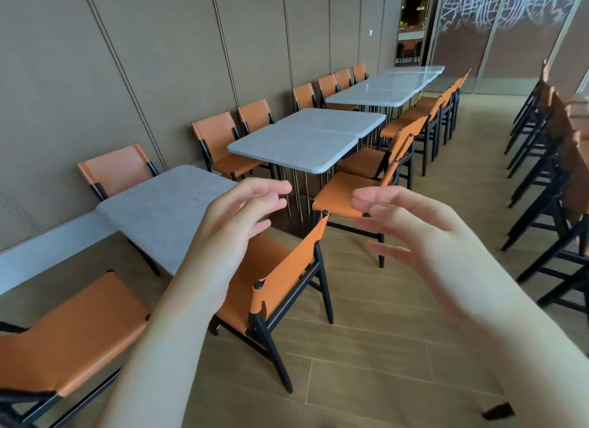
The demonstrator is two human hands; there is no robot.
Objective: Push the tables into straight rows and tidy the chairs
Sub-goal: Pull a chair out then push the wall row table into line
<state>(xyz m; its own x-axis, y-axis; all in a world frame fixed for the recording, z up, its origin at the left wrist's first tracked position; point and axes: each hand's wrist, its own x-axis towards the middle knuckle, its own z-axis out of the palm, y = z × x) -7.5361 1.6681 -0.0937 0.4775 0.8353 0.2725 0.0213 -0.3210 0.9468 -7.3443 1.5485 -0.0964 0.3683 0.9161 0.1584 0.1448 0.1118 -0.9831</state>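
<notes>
Grey-topped tables run along the brown wall: a near table (165,204), a middle pair (302,141) and a far row (389,83). Orange chairs with black frames stand on both sides. The nearest aisle chair (287,268) is directly below my hands, its backrest toward me. My left hand (236,223) hovers above that chair and the near table's corner, fingers relaxed and holding nothing. My right hand (411,233) is raised beside it, fingers loosely spread, also holding nothing. Neither hand touches any furniture.
Another orange chair (63,338) sits at the lower left. A chair (357,192) stands by the middle tables. Stacked chairs (554,172) line the right side. Wood-look floor (398,348) forms the aisle between. A glass partition and doorway lie at the far end.
</notes>
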